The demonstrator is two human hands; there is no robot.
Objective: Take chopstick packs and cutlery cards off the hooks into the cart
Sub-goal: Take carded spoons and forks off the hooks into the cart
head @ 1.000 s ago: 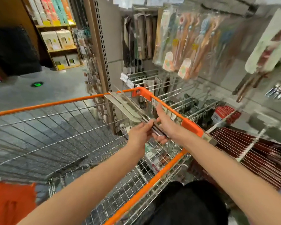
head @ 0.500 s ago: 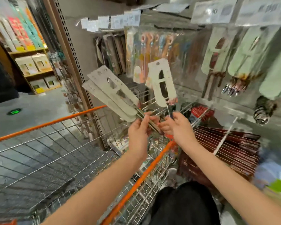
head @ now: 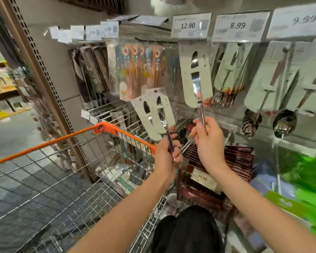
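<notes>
Open air above the cart (head: 44, 147) basin; hanging cutlery cards (head: 196, 73) and price tags (head: 191, 25) crowd the rack ahead.

Pegboard wall (head: 66, 84) of hooks, with a wire cart (head: 62, 179) before it.

At twelve o'clock a knife card (head: 195, 75) hangs under the 12.90 price tag (head: 190, 26); toward one o'clock fork cards (head: 228, 75) hang under the 8.99 tag (head: 239, 26), and at two o'clock spoon cards (head: 285, 79) under the 9.99 tag (head: 299, 21). At eleven o'clock hang colourful children's chopstick packs (head: 135, 70), with dark chopstick packs (head: 91, 70) just beside them toward ten. Lower, near four o'clock, dark red chopstick packs (head: 239, 165) hang on hooks in a stack. The cart's orange-rimmed basket fills seven to nine o'clock, a few packets (head: 117, 172) lying in its far corner.
</notes>
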